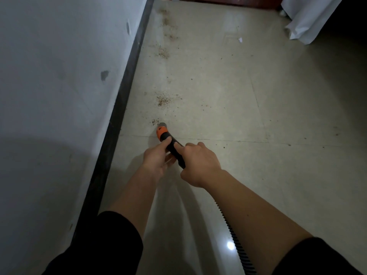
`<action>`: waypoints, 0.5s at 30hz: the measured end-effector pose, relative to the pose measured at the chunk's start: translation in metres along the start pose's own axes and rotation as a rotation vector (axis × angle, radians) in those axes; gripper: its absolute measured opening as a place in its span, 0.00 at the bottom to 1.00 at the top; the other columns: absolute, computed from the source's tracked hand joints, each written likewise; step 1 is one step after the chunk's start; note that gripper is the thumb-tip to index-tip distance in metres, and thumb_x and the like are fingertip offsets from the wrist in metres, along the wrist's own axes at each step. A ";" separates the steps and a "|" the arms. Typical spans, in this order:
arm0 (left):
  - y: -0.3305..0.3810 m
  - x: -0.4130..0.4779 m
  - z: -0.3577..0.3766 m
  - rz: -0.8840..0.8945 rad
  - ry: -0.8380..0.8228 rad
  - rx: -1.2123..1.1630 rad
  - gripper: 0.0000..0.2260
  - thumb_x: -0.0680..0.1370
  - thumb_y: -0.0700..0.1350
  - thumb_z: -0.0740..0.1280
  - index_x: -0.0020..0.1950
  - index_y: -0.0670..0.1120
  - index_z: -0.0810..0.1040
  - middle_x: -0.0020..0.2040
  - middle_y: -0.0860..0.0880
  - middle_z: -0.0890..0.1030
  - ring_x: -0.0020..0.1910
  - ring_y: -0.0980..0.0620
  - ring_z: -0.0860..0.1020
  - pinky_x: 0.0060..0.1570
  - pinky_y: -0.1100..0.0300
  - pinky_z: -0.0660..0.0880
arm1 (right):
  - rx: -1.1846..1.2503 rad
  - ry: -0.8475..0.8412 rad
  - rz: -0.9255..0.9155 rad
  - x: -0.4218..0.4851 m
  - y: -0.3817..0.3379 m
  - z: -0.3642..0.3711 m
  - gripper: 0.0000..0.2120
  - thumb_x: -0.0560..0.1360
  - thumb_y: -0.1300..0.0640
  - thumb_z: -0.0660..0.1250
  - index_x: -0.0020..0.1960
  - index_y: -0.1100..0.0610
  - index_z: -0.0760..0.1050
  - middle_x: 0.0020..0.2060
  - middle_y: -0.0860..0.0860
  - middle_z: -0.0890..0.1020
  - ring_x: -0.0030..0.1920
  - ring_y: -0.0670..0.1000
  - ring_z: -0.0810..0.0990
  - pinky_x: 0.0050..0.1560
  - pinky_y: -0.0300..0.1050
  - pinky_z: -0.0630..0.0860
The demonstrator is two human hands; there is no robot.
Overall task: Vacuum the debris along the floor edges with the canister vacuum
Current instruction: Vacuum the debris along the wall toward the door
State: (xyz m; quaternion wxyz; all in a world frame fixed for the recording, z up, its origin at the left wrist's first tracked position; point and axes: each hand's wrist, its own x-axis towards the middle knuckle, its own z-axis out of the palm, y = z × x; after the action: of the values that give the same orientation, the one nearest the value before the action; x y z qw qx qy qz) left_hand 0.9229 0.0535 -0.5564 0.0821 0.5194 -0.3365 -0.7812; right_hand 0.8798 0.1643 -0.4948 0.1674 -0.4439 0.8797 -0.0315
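Both hands hold a black vacuum wand (172, 146) with an orange collar and a grey nozzle tip (162, 124) pointed down at the tiled floor. My left hand (156, 158) grips the wand from the left and my right hand (198, 162) grips it from the right, index finger laid along it. A ribbed black hose (236, 237) trails back under my right forearm. The tip touches a small brown debris patch (154, 122). More debris patches (163, 100) lie further along the floor edge, towards the far corner (163, 53). The canister is out of view.
A white wall (59, 86) with a dark baseboard (121, 108) runs along the left. White fabric (309, 18) hangs at the far right, and dark wooden furniture (228, 0) closes the far end. A scrap of white paper (240, 39) lies on the floor.
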 end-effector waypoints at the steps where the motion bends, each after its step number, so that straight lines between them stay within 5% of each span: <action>1: 0.000 0.001 -0.001 0.002 0.003 -0.005 0.15 0.78 0.43 0.70 0.60 0.37 0.76 0.56 0.40 0.81 0.52 0.43 0.82 0.51 0.50 0.80 | 0.002 0.001 -0.003 0.001 -0.001 0.000 0.31 0.74 0.59 0.64 0.75 0.50 0.58 0.54 0.54 0.75 0.55 0.57 0.70 0.44 0.47 0.65; 15: 0.010 0.009 -0.015 0.022 0.030 -0.032 0.18 0.78 0.45 0.70 0.64 0.38 0.76 0.58 0.41 0.81 0.53 0.43 0.81 0.56 0.49 0.79 | 0.035 0.004 -0.037 0.018 -0.012 0.006 0.34 0.74 0.58 0.64 0.77 0.50 0.56 0.55 0.54 0.75 0.56 0.57 0.70 0.44 0.47 0.66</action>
State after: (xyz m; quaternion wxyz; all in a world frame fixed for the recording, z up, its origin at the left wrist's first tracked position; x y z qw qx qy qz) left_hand 0.9297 0.0350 -0.5608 0.1040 0.5258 -0.3283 -0.7778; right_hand 0.8808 0.1435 -0.5029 0.1729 -0.4569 0.8711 -0.0509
